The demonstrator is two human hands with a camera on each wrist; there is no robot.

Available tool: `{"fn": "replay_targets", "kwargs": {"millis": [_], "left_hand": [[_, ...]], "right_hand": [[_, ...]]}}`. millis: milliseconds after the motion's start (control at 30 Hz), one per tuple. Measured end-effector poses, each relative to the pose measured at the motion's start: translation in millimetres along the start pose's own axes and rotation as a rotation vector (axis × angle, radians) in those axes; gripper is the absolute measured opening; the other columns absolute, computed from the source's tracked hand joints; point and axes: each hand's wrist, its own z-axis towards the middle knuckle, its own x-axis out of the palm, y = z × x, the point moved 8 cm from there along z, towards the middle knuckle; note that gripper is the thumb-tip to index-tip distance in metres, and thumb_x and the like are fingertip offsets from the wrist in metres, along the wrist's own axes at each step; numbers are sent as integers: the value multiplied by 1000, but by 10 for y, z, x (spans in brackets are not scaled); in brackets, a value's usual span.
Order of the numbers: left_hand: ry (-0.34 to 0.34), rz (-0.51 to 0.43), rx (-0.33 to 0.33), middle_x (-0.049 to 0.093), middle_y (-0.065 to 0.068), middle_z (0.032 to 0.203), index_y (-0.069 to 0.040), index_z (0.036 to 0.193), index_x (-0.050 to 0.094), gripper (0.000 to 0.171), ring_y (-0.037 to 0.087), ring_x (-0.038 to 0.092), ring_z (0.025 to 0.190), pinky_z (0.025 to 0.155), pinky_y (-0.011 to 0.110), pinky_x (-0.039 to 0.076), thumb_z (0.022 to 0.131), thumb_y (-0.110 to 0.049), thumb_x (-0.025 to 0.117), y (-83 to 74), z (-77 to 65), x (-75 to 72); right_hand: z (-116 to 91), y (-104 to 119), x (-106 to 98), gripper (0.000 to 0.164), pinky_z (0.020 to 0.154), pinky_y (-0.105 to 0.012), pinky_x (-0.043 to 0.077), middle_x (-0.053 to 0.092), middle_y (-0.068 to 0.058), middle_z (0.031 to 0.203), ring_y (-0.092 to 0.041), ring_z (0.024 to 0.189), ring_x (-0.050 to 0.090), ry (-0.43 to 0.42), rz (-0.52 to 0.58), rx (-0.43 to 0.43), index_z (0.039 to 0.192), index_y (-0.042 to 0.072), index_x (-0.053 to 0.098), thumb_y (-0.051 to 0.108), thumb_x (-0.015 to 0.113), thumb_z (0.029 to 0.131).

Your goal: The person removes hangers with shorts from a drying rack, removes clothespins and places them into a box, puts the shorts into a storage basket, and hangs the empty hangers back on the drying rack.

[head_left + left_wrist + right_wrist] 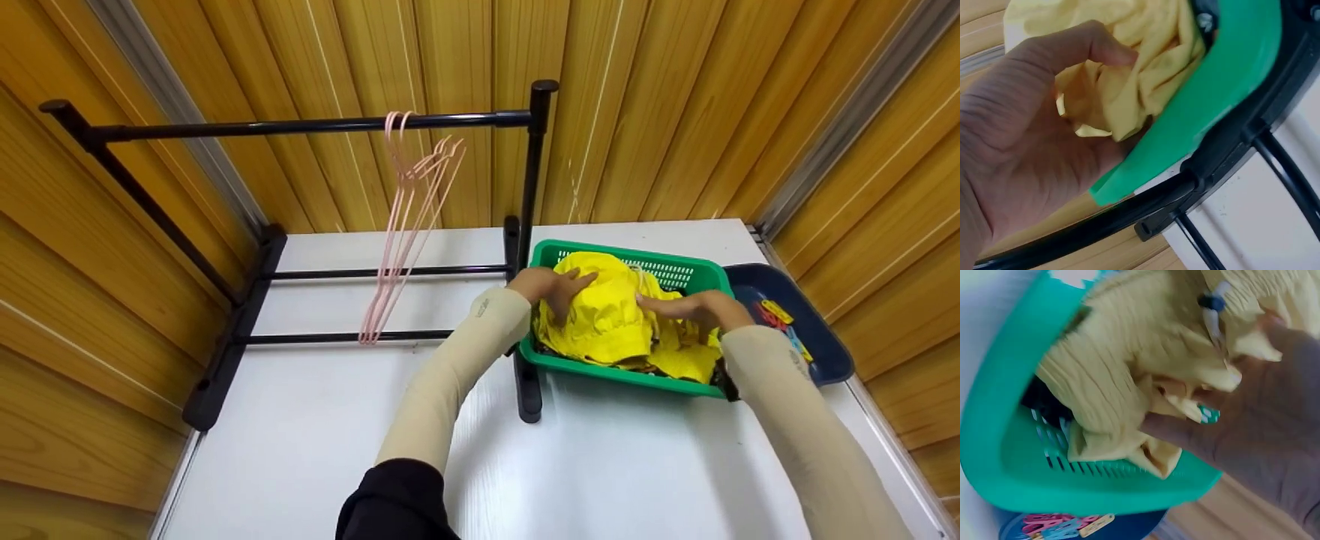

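A yellow garment [607,315] with gathered edges lies bunched in a green plastic basket [622,381]. My left hand [553,289] grips its left part, thumb and fingers around the cloth beside the basket wall in the left wrist view. From the other side, my right hand [701,305] holds the garment near its middle. A pale drawstring with a dark toggle [1211,302] shows close to the right fingers in the right wrist view. Some fingertips are hidden in the folds. Dark cloth [1044,402] lies under the yellow fabric.
Left of the basket stands a black clothes rack [315,129], its foot close against the basket. Several pink hangers [397,247] hang from its bar. At the right, a dark blue tray [832,360] holds colored clothespins [780,315]. Wood-patterned walls enclose the white surface [300,450].
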Motion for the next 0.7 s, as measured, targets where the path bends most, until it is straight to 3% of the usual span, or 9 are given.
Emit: {"fn": "replay_targets", "kwargs": {"millis": [67,100,167,233,333,433,600,700], "left_hand": [[-5,-6,-14,-23,-6,171,-46,156,-26,119,24,1,161,127,38,23,95,-25,74,11,-33,-16],[-16,-15,-25,-23,-7,171,-48,155,-26,121,25,5,161,126,38,27,94,-22,75,14,-50,-13],[-55,-17,-52,-23,-6,171,-51,154,-25,123,26,23,156,120,35,37,92,-18,76,12,-83,6],[-110,4,-63,-21,-3,172,-50,156,-23,122,25,43,143,110,29,48,92,-13,75,-10,-113,38],[-196,27,-62,-15,2,173,-46,159,-17,118,24,58,122,96,24,55,92,-8,73,-64,-153,91],[-256,42,-48,-9,5,174,-42,162,-11,116,24,59,124,97,24,55,92,-5,74,-105,-166,131],[-290,-49,-26,-4,2,174,-43,163,3,105,28,39,148,120,38,37,94,2,69,-130,-93,203],[-296,-223,-78,6,1,174,-40,163,11,78,24,31,152,124,40,30,105,-12,55,-81,-35,208]], "right_hand": [[19,1,-24,120,120,-70,19,-10,-41,160,-60,148,10,13,26,12,158,2,-22,89,23,88],[36,27,-13,119,119,-71,18,-14,-41,160,-61,148,7,24,6,4,157,5,-25,89,24,88],[66,79,16,118,119,-71,20,-15,-40,160,-60,147,10,13,-63,-3,157,9,-25,88,30,88],[92,125,45,117,118,-69,26,-7,-41,160,-59,143,21,-24,-151,-2,158,9,-22,85,35,90],[87,154,83,114,116,-67,32,7,-43,157,-55,133,31,-111,-210,33,160,9,-16,80,41,92],[105,190,118,109,116,-71,28,6,-41,160,-57,135,27,-179,-226,59,162,12,-12,74,48,94],[139,270,153,105,118,-74,15,-6,-39,162,-61,146,10,-262,-225,63,163,11,-6,60,59,96],[189,320,129,107,120,-71,18,-4,-40,162,-61,145,14,-304,-215,65,163,9,-1,55,66,94]]}}
